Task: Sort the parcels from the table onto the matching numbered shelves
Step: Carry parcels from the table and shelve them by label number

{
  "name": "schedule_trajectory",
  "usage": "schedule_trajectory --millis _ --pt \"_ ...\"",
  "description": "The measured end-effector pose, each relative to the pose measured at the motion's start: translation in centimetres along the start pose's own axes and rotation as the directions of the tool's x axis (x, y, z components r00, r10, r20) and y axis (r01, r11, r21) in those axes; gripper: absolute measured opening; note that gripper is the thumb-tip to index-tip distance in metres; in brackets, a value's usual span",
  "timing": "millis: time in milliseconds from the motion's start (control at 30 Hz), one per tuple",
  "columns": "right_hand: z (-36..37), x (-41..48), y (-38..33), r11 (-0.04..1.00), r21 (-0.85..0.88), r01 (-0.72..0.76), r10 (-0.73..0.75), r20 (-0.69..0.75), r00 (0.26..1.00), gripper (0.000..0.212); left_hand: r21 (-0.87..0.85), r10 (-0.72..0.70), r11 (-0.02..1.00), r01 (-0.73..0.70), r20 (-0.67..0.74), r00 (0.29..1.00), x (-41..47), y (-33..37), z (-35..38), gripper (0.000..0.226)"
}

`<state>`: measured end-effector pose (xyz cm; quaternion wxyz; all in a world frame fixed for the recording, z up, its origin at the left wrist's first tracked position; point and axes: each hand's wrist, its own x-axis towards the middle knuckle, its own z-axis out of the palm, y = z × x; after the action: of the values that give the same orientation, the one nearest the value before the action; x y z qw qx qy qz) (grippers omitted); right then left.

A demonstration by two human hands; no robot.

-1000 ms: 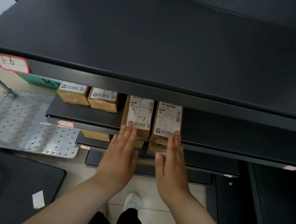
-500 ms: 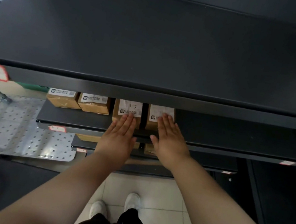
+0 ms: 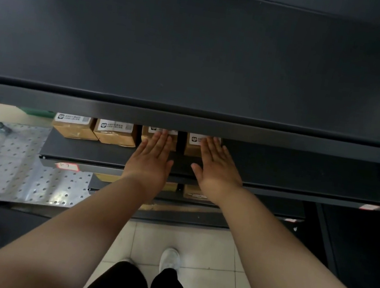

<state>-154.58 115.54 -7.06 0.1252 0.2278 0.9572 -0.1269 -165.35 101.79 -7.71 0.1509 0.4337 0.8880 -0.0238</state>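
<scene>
Left hand, fingers straight, released, seemingly touches left parcel; right hand likewise, right parcel.

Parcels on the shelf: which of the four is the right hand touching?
The rightmost parcel: the right hand lies flat on it. The left hand touches the third parcel; the leftmost parcel and second parcel are untouched.

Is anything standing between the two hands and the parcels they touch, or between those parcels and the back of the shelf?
Nothing between hands and parcels: the left hand rests flat on the left parcel, the right hand on the right parcel. Behind the parcels, the upper shelf hides the space, so I cannot tell.
</scene>
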Motion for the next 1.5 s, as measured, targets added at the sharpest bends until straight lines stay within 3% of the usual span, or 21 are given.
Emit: schedule_trajectory --millis 167,267,400,533,800,900,1100,1333,1500 --pt "2.4 -4.3 -1.0 0.999 0.047 0.004 0.001 -0.113 0.994 0.065 -0.033 0.128 0.990 -0.137 -0.192 0.973 -2.2 -0.6 0.6 0.056" --pt "4.8 -7.0 -2.6 0.990 0.127 -0.060 0.072 -0.090 0.993 0.072 -0.083 0.180 0.976 -0.200 -0.198 0.963 -4.4 -0.9 1.5 0.065" --pt "6.2 -10.0 -5.0 0.960 0.185 -0.211 0.232 -0.099 0.968 0.079 -0.068 0.297 0.947 -0.315 -0.192 0.935 -6.8 -2.2 2.1 0.059" --pt "6.8 -13.4 -6.8 0.894 0.233 -0.382 0.426 -0.180 0.887 0.090 -0.062 0.425 0.893 -0.446 -0.210 0.880 -8.0 -3.4 1.2 0.065" --pt "7.8 -23.4 -11.4 0.706 0.376 -0.600 0.703 -0.271 0.657 0.065 -0.054 0.668 0.736 -0.675 -0.106 0.737 -12.2 0.1 1.2 0.067" --pt "8.0 -27.9 -12.2 0.600 0.450 -0.662 0.799 -0.293 0.525 0.063 -0.009 0.790 0.609 -0.793 -0.075 0.608 -14.8 3.2 1.6 0.065" --pt "10.1 -38.2 -14.1 0.329 0.521 -0.787 0.934 -0.299 0.193 0.067 0.099 0.957 0.289 -0.952 -0.006 0.289 -21.1 10.8 2.7 0.062" --pt "14.1 -52.4 -19.0 -0.063 0.638 -0.767 0.949 -0.199 -0.244 0.068 0.073 0.995 -0.064 -0.995 0.079 -0.059 -33.4 19.7 4.5 0.062" --pt "17.8 -62.0 -24.0 -0.246 0.689 -0.682 0.889 -0.121 -0.443 0.069 0.040 0.962 -0.254 -0.967 0.115 -0.248 -44.6 23.1 6.9 0.061"
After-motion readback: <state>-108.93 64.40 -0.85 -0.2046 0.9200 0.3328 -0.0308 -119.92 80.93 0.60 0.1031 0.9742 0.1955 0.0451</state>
